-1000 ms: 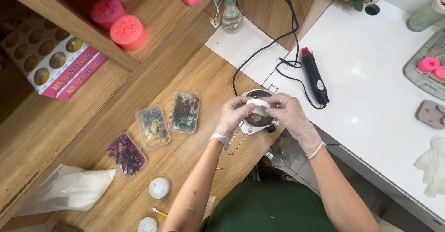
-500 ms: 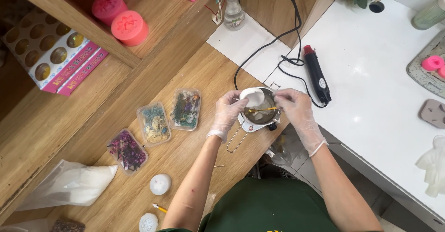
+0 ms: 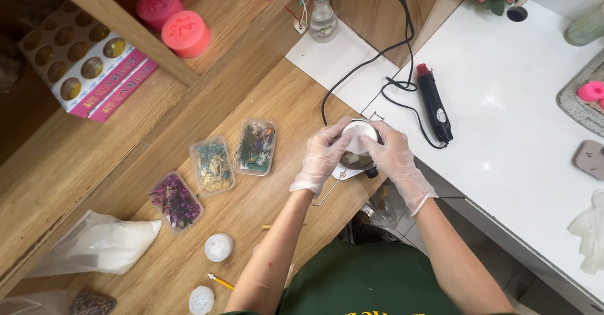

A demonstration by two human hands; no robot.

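Centrally, both gloved hands, left hand, right hand, clasping white round object over metal pot, near wooden table edge

Single head-worn view, looking almost straight down from above the person's chest; wooden bench at left and centre, white bench at right; both gloved hands near mid-frame at arm's length; shelf edge along the top; no second view to overlap
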